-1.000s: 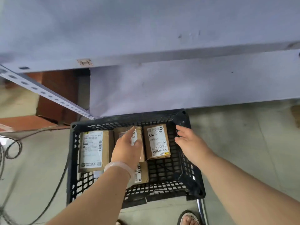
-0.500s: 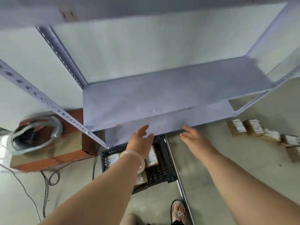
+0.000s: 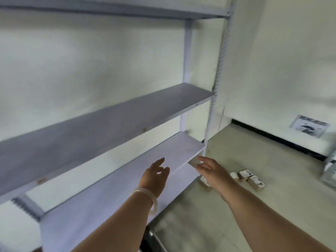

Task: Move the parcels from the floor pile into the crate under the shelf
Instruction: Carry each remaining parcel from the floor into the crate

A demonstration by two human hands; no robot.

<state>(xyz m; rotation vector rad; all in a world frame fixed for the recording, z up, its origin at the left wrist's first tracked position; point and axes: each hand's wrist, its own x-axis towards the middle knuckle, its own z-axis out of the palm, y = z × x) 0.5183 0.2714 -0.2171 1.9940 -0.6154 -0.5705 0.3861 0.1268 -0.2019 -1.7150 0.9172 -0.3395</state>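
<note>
Several parcels [image 3: 248, 176] lie on the floor at centre right, not yet moved. The left hand [image 3: 154, 176] and right hand [image 3: 211, 171] hover before the shelf [image 3: 112, 193], each grip spread wide and empty. The crate is not clearly in view.

Left hand [image 3: 155, 177] and right hand [image 3: 211, 170] reach forward, fingers relaxed.

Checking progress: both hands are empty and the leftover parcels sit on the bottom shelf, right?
No. In the head view the parcels lie on the floor, not on the bottom shelf. The left hand and right hand are indeed empty.
</note>
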